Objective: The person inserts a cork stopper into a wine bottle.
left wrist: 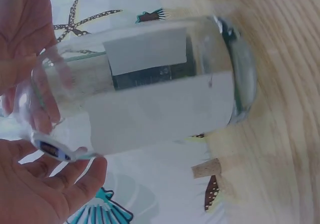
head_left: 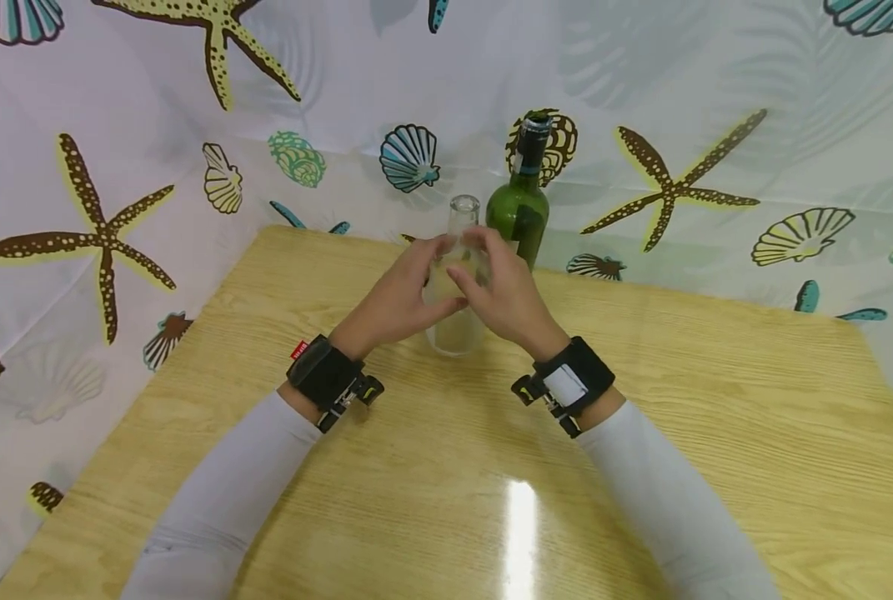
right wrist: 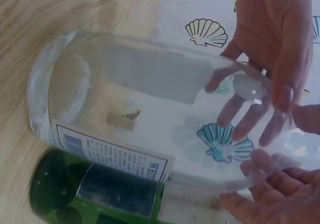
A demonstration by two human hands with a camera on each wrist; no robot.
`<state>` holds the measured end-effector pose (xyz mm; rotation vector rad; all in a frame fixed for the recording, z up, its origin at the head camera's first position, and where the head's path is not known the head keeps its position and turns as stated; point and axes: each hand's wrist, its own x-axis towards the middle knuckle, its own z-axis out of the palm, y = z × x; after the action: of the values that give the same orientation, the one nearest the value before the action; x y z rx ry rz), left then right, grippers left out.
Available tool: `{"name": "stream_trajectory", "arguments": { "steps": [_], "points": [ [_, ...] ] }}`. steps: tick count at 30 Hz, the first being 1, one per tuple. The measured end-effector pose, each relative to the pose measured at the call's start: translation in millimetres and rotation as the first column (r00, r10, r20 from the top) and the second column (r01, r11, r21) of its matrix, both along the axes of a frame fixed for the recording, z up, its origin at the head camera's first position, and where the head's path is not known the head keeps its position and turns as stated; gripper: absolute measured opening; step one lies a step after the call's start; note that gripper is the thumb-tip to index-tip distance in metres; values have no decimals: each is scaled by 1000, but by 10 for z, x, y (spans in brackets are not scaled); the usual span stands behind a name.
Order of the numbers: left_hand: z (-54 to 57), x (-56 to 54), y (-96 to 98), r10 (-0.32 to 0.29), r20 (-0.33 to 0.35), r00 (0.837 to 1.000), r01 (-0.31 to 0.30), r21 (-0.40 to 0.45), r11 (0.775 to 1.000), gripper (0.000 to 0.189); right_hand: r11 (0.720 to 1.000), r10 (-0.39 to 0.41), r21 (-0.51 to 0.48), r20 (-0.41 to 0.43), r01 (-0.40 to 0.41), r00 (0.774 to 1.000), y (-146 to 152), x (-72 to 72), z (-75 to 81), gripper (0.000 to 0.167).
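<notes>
My left hand (head_left: 395,292) and right hand (head_left: 508,296) curve round the clear bottle (head_left: 455,335) at its shoulder, fingers spread; I cannot tell whether they press it. Even pressure from both sides should suit smooth glass. It stands upright on the table (head_left: 641,433), no liquid showing. Just behind, the green bottle (head_left: 515,207) hides its contents.

2 sleeves (head_left: 679,492) cut off, label print (right wrist: 122,157) blurred
</notes>
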<state>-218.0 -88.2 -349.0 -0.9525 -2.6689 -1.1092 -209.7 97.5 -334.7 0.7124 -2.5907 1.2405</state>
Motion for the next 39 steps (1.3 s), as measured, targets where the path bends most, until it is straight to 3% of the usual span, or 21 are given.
{"name": "stream_trajectory", "arguments": {
  "steps": [9, 14, 16, 21, 26, 29, 30, 32, 34, 37, 39],
  "points": [
    [-17, 213, 179, -73, -64, 995, 69, -70, 995, 78, 987, 146, -75, 72, -140, 987, 348, 214, -5, 45],
    [-59, 366, 313, -55, -179, 982, 33, -122, 992, 81, 992, 120, -37, 94, -117, 988, 471, 390, -11, 45],
    [-70, 427, 374, -32, -251, 968, -5, -142, 990, 81, 995, 97, -45, 125, -92, 987, 480, 473, -9, 47],
    [-93, 572, 529, 21, -409, 912, -97, -167, 981, 76, 998, 19, -68, 164, -8, 986, 466, 637, -13, 58],
    [-117, 720, 639, 52, -531, 846, -187, -205, 961, 79, 997, -80, -5, 97, 81, 992, 518, 775, -84, 68],
    [-125, 795, 679, 53, -567, 822, -215, -222, 951, 82, 990, -141, 36, 61, 139, 988, 569, 881, -109, 70],
    [-125, 812, 687, 45, -569, 821, -207, -223, 952, 83, 987, -159, 45, 62, 156, 985, 592, 917, -109, 70],
    [-116, 839, 699, 17, -549, 836, -163, -219, 962, 85, 986, -164, 34, 72, 161, 984, 646, 973, -98, 65],
    [-90, 854, 703, -32, -487, 873, -74, -196, 978, 87, 989, -150, 13, 77, 150, 986, 717, 1017, -85, 65],
    [-58, 860, 698, -128, -307, 943, 93, -126, 988, 88, 992, -123, -12, 91, 125, 988, 833, 1070, -78, 64],
    [-46, 860, 698, -189, -170, 967, 181, -59, 982, 88, 994, -107, -19, 96, 109, 990, 904, 1109, -85, 68]
  ]
}}
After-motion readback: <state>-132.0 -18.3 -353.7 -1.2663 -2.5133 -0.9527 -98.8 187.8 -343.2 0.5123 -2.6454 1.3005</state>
